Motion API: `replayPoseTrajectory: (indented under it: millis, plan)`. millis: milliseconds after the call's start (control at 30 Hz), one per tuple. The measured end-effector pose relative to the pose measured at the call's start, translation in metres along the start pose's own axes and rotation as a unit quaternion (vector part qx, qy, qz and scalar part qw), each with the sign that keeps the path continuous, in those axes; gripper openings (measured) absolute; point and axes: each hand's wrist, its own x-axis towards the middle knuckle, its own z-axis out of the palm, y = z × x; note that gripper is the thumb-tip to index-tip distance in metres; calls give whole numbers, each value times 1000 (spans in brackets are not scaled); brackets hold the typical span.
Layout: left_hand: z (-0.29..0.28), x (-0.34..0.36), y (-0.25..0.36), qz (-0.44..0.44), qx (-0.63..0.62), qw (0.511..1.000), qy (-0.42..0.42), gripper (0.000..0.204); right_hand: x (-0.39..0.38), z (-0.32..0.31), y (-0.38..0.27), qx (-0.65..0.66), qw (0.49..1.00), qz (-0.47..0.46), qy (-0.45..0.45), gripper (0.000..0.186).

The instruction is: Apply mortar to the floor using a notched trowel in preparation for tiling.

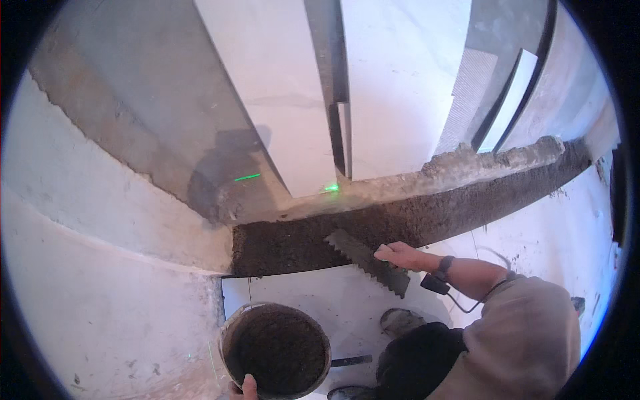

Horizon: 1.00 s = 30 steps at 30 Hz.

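Note:
My right hand (402,256) is closed round the handle of a notched trowel (360,253), its toothed blade slanting over the edge of a strip of dark, damp mortar (287,245). Whether the blade touches the mortar, I cannot tell. At the lower left, my left hand (245,389) grips the near rim of a round bucket (230,333), with the thumb over the edge and the other fingers mostly hidden. Dark, crumbly mix (277,350) fills much of the bucket.
White tiles (300,290) cover the floor on my side of the strip. Large white slabs (400,87) and a narrow slab (510,100) lean beyond it. A pale wall (80,267) rises on the left. A dark bar (351,361) lies beside the bucket. Green laser light (331,189) marks the slab's foot.

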Motion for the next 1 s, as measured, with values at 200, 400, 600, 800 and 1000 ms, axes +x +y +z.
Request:
replayPoseTrajectory:
  millis: [200, 400, 600, 800, 1000]
  plan:
    - [23, 17, 20, 7, 28, 999, -20, 40, 79, 35, -45, -248, 908, -337, 33, 37]
    - [29, 18, 24, 10, 105, 994, -25, 45, 99, 0, -43, -425, 865, -261, 58, 31]
    - [25, 10, 19, -3, 147, 989, -6, 46, -25, -171, 25, -505, 854, -97, 72, 29]
    - [27, 15, 26, -8, 48, 998, -27, 41, -150, -268, 79, -441, 873, 105, 179, 38]
    - [47, 23, 32, 21, 45, 998, -43, 42, -189, -204, 108, -217, 912, 189, 292, 33]
